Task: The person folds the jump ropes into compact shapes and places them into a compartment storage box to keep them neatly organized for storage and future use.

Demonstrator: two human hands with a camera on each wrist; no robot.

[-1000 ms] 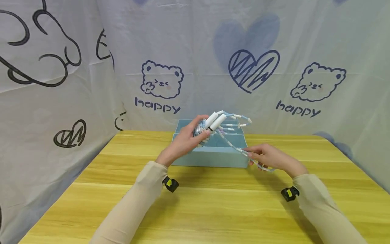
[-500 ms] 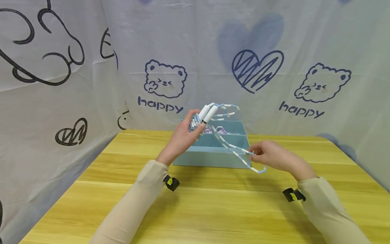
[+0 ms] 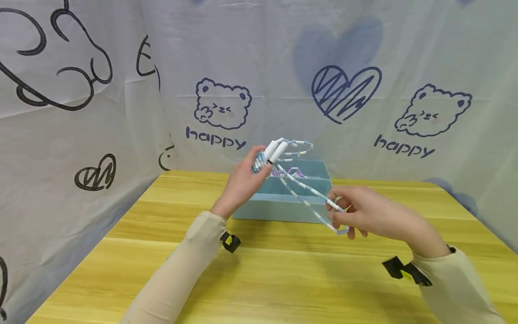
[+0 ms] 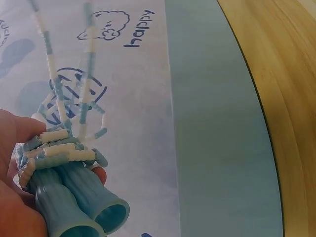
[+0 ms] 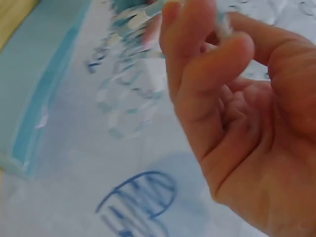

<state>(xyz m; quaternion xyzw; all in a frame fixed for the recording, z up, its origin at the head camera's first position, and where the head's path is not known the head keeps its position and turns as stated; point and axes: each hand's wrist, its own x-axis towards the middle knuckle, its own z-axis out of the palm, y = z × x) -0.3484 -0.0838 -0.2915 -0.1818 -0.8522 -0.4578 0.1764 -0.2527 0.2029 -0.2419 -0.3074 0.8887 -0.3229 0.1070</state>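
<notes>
My left hand [image 3: 244, 177] grips a jump rope by its two handles [image 3: 278, 152], white-looking in the head view and light blue with flared ends in the left wrist view. Blue and white beaded cord [image 4: 64, 150] is wound in several turns round the handles. A small loop of the cord sticks out beyond them. From there a longer loop of beaded cord [image 3: 301, 183] runs slanting down to my right hand [image 3: 372, 213], whose thumb and curled fingers pinch it. Parts of the handles are hidden by the left palm.
Behind the hands stands a light blue divided box [image 3: 279, 210] on the wooden table [image 3: 267, 270]. A purple and white beaded cord [image 3: 297, 172] lies in its rear compartment. A printed cloth [image 3: 279, 112] hangs at the back and left.
The left hand has risen slightly and shifted left with the handles, uncovering the purple beads. The right hand has moved closer to me, and its grasp on the cord loop has shifted.
</notes>
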